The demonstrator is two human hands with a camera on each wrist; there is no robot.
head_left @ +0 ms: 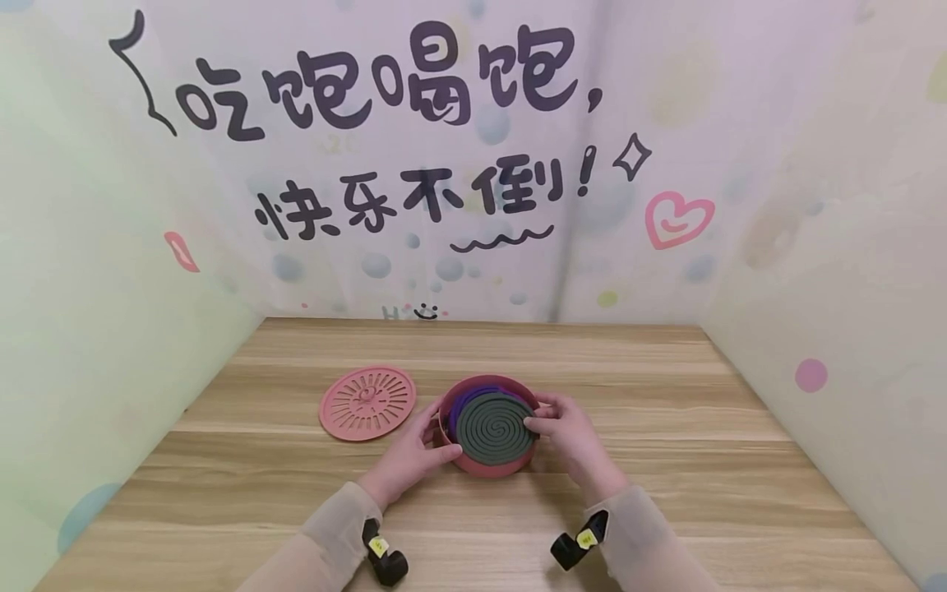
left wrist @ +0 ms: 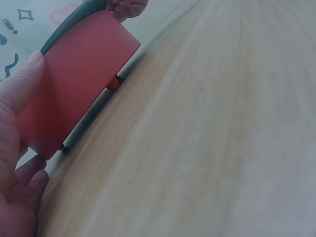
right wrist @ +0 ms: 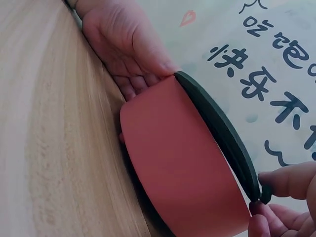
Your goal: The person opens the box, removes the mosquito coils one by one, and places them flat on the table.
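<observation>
Pink plastic forms the round mosquito-coil holder (head_left: 490,462) that is set on the wooden bench (head_left: 666,493), near the middle of its front half. A dark green mosquito coil (head_left: 494,424) is laid flat across the holder's open top, its spiral facing up, and a purple coil (head_left: 473,396) is seen beneath it, showing at the 11 o'clock edge. The green coil's rim stands just proud of the holder's wall, as is shown in the right wrist view (right wrist: 217,123).

The holder is cupped at its 8 o'clock side by the left hand (head_left: 411,457); the thumb is pressed to the rim by the green coil's edge, while the other fingers are curled loosely against the wall and the bench. The green coil's edge is pinched at 3 o'clock by the right hand (head_left: 568,434), between thumb and fingertips (right wrist: 286,181). In the left wrist view the holder's wall (left wrist: 79,84) is seen tilted across the frame, with the left thumb laid along it.

A pink slotted lid (head_left: 367,402) is laid flat on the bench at about 9 o'clock from the holder, near it but apart, well clear of the left hand. Small black devices with yellow tags are strapped to both wrists (head_left: 383,556). Pale walls printed with dark Chinese characters (head_left: 385,82) and a pink heart (head_left: 677,219) are set behind the bench at 12 o'clock.
</observation>
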